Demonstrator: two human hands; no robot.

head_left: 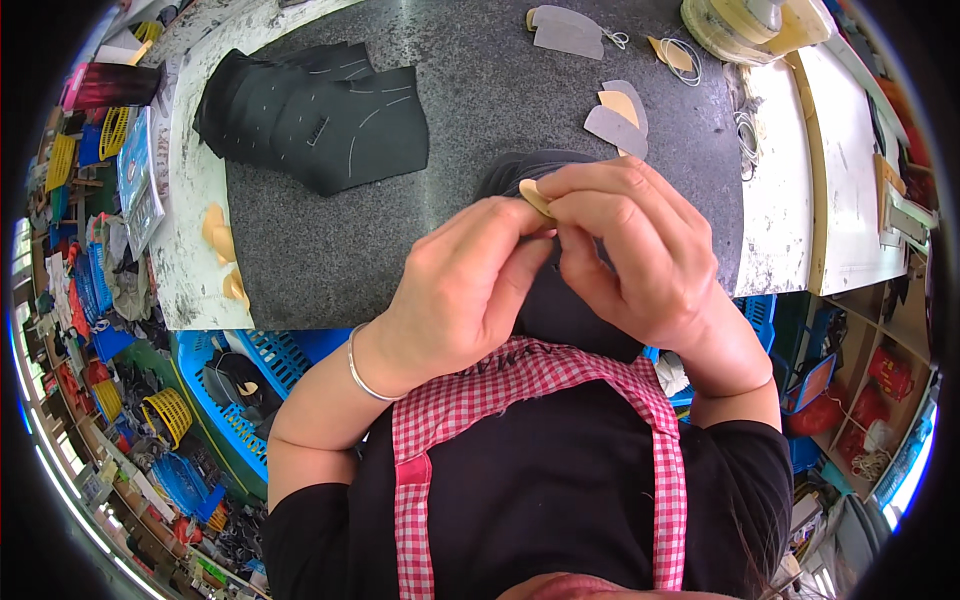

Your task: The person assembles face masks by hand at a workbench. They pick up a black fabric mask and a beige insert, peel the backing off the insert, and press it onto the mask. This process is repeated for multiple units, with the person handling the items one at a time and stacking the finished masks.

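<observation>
Far left, we are noting blue plastic crates (pixel 215 400) and a yellow basket (pixel 168 415) sitting below the bench edge, within reach of the seat.

On the speckled grey stone slab (pixel 480 110), upper left, we are listing a fanned stack of black cut panels (pixel 315 115), matte, with thin pale guide lines; they are overlapping so that, as we judge it, each can be lifted singly. At the slab's left rim, small tan pieces (pixel 222 245) are lying on the scuffed white bench.

Centre: our left hand (pixel 465 290), silver bangle at the wrist, is reaching across, its thumb and forefinger pinched together against the small tan tab (pixel 536 196). The tab is oval, smooth and stiff-looking, and is sitting at the top edge of a black panel (pixel 545 165) held just above the slab's near edge. Only the tab's end is showing; the rest is hidden by fingers.

Our right hand (pixel 640 255) is closing on the same tab from the other side, fingertips clamped on it and on the black panel beneath, seemingly to keep both aligned.

Further right, grey and tan oval cut-outs (pixel 620 115) are lying flat on the slab; a second set with white thread (pixel 565 30) is lying at the top edge. Top right, a cream round roll (pixel 740 25) is resting on the bench.
</observation>
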